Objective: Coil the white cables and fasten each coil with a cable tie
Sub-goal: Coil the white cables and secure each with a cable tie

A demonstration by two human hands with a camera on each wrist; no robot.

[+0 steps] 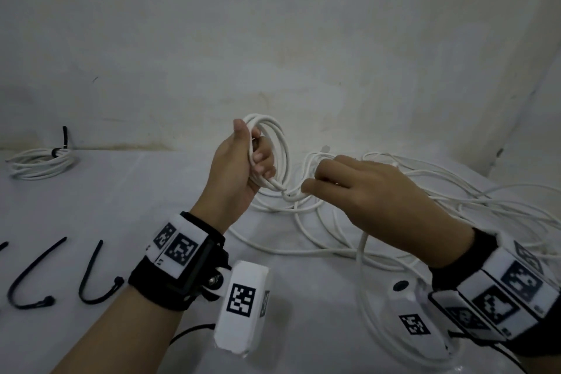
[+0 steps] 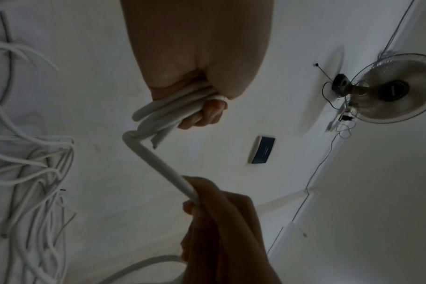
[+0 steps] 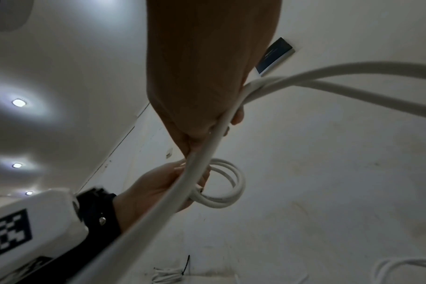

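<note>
1. One finished coil (image 1: 41, 162) lies far left on the counter (image 1: 145, 191), fastened with a black cable tie (image 1: 62, 147). That cable is done.
2. Second coil (image 1: 270, 149) in progress: left hand (image 1: 239, 167) holds several loops upright above the counter, fingers (image 1: 262, 158) curled through them.
3. Right hand (image 1: 358, 188) pinches the free run of white cable (image 2: 158, 165) just beside the coil, feeding the next loop.
4. Loose cable pile (image 1: 440, 191) on the counter to the right is not yet coiled; looks like most of the work remains.
5. Spare cable ties (image 1: 91, 279) lie near left, unused.
6. No containers visible.
</note>
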